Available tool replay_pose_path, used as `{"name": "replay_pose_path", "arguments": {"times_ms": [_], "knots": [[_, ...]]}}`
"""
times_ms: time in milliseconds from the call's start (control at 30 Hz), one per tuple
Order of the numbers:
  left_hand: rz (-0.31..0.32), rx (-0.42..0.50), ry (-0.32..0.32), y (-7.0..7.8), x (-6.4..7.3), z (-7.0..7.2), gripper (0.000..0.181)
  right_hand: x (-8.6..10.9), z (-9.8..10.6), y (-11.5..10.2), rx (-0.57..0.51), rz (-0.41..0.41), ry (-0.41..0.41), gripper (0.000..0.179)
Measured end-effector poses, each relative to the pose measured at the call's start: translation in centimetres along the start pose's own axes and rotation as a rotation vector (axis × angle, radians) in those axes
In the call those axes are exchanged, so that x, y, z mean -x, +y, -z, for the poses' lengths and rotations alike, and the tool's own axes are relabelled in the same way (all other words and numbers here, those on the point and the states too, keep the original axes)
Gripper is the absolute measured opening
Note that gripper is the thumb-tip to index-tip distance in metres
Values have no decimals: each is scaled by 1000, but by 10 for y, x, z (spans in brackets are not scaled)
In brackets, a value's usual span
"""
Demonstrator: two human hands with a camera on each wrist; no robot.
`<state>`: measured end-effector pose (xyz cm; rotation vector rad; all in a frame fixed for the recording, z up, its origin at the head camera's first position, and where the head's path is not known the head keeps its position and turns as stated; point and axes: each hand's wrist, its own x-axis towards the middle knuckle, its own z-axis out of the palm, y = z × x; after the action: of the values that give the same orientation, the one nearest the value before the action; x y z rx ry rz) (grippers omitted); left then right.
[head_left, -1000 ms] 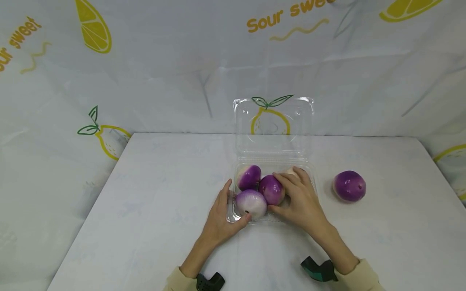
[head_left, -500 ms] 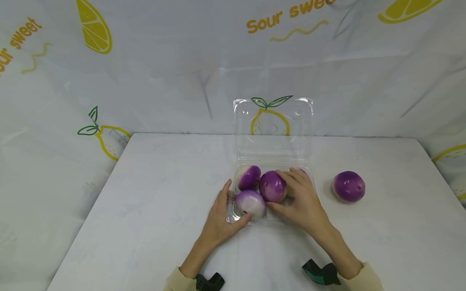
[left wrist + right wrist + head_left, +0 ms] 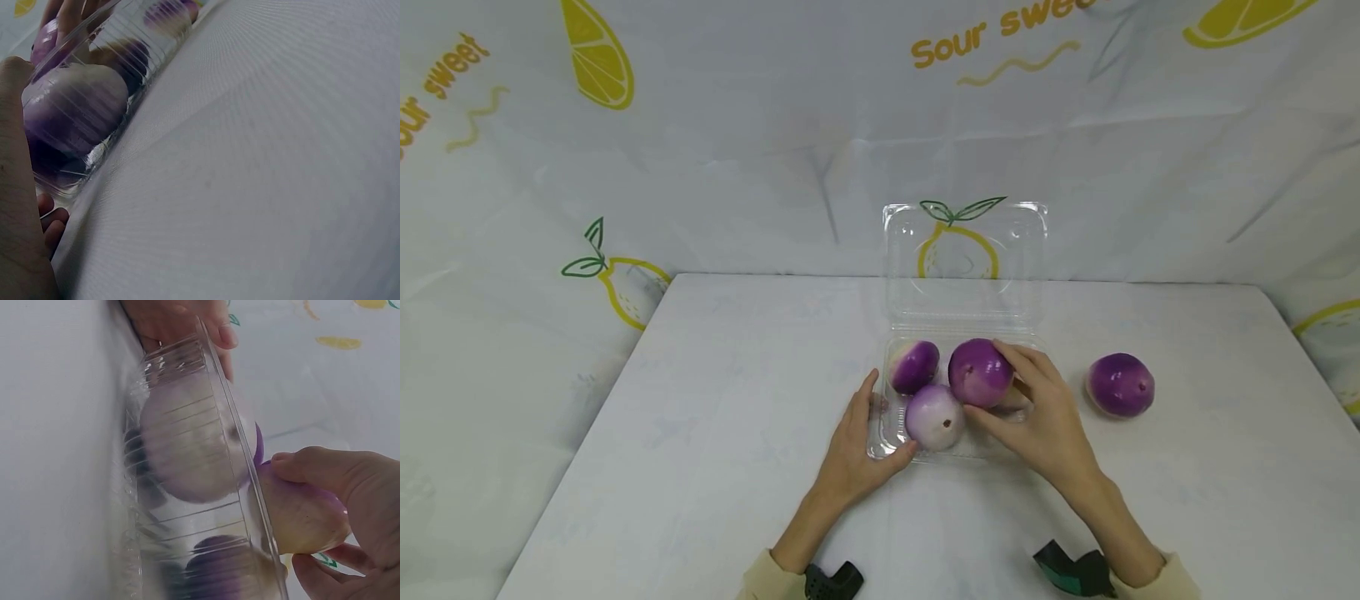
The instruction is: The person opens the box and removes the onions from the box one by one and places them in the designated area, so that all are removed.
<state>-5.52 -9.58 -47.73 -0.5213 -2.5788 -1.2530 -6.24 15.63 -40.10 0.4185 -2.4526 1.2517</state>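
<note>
A clear plastic clamshell box (image 3: 891,437) stands on the table with its lid (image 3: 966,300) raised at the back. My left hand (image 3: 853,450) holds its near left corner, fingers along the side and thumb at the front. My right hand (image 3: 1041,417) grips a glossy purple-and-white turnip (image 3: 979,372) between thumb and fingers; the right wrist view shows this turnip (image 3: 303,515) above the box rim. Inside the box, one turnip (image 3: 914,367) lies at the back left and a paler one (image 3: 934,419) at the front. Another, behind my right hand, is mostly hidden in the head view.
A loose purple turnip (image 3: 1120,385) rests on the white table (image 3: 737,417) to the right of the box. Behind the table hangs a white sheet (image 3: 737,167) with lemon prints. Dark devices (image 3: 1075,571) are strapped at both wrists.
My right hand has moved right and away from me with its turnip, which has risen. The pale front turnip has rolled right, its dark spot turning. My left hand has stayed in place.
</note>
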Motion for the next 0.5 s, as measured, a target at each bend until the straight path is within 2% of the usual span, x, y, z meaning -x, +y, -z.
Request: {"name": "replay_pose_path", "arguments": {"times_ms": [200,500], "knots": [[18,12,-1,2,0,0,101,1,4,1,-56,-55,21,85],[2,-2,-2,0,0,0,100,1,9,3,-44,-63,99,88]]}}
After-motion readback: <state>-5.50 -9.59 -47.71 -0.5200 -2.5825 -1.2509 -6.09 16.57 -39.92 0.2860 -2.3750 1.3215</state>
